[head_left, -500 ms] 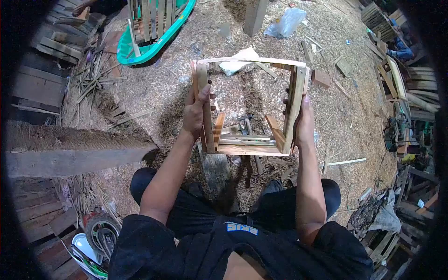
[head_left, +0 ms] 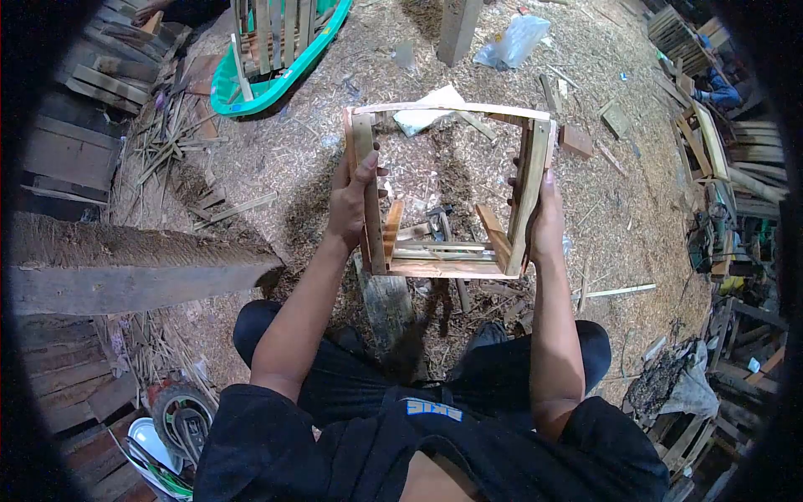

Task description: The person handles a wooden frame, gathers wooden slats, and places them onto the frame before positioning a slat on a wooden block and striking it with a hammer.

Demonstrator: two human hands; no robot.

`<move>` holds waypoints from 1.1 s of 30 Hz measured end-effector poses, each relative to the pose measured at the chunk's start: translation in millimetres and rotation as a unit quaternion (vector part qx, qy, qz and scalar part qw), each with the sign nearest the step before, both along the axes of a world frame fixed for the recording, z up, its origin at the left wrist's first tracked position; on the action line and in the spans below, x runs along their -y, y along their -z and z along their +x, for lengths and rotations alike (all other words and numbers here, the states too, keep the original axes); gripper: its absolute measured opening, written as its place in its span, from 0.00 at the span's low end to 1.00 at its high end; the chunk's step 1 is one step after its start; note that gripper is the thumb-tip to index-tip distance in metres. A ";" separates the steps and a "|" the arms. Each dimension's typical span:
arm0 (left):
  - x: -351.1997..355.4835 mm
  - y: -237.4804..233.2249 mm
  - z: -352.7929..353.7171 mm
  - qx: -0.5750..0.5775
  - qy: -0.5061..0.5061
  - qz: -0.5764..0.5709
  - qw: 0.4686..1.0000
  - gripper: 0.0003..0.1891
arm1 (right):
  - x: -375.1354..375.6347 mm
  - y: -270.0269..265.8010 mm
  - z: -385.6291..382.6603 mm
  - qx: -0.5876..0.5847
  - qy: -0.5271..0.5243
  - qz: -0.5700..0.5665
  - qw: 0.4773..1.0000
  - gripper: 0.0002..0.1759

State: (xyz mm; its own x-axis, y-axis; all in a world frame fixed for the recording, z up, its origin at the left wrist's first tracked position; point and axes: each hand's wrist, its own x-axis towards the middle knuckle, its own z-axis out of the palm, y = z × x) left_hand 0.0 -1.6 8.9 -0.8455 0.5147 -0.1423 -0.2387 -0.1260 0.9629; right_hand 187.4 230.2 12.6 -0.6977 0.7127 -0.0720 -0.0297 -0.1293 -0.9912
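A small wooden frame point(head_left: 452, 268), put together from slats, is held up in front of me with its middle open. My left hand point(head_left: 355, 197) wraps round its left upright, thumb on the near face and fingertips showing inside. On the opposite side my right hand point(head_left: 546, 219) grips the right upright, with several fingertips curled over its inner face. Two short slanted pieces of wood stand inside the lower corners of the frame. Through the opening a hammer point(head_left: 440, 222) shows on the ground, partly hidden by the frame.
A green plastic tub point(head_left: 288, 82) holding slats stands at the upper left. A thick beam point(head_left: 138, 289) juts in from the left. A wooden post point(head_left: 459, 33) and a clear plastic bag point(head_left: 514, 42) are ahead. Wood shavings and scraps cover the ground. Another person's blue-clothed limb point(head_left: 719, 90) shows far right.
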 end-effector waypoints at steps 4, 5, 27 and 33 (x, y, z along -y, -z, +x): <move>-0.2 3.5 -1.0 0.007 0.005 0.010 1.000 0.28 | -5.5 5.7 3.2 0.009 -0.011 0.011 1.000 0.31; 0.2 3.8 -1.2 0.006 0.010 0.015 1.000 0.27 | -6.2 7.6 3.4 0.003 -0.012 0.013 1.000 0.31; -5.6 14.9 -3.8 0.025 0.012 -0.051 0.998 0.31 | -2.1 -0.9 1.5 0.045 -0.008 0.107 0.993 0.29; -6.2 26.1 -12.5 0.048 0.108 -0.134 0.984 0.34 | -5.5 4.0 6.7 0.124 0.007 0.066 0.990 0.32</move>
